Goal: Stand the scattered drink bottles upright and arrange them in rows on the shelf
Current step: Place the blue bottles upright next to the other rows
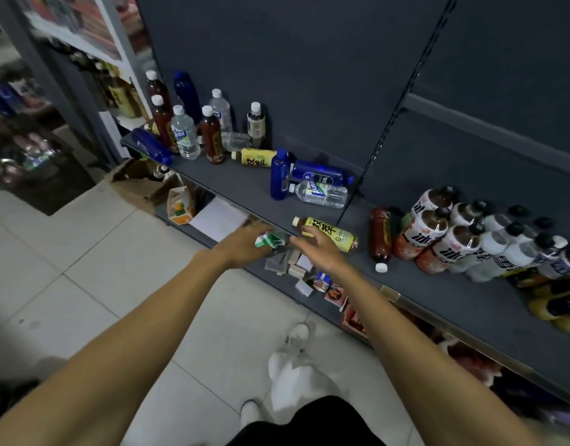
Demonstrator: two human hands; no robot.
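The yellow bottle [327,233] lies on its side at the shelf [245,185] front edge, cap pointing left. The right hand [315,249], fingers spread, touches it. The left hand [245,243] grips a green-white wrapper [270,240].

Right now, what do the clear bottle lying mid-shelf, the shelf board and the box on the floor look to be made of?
The clear bottle looks like thin transparent plastic: you see through it, with glossy highlights. The shelf board seems to be dark grey painted metal, matte and smooth, though its core cannot be told. The box on the floor looks like brown corrugated cardboard, dull with folded flaps.
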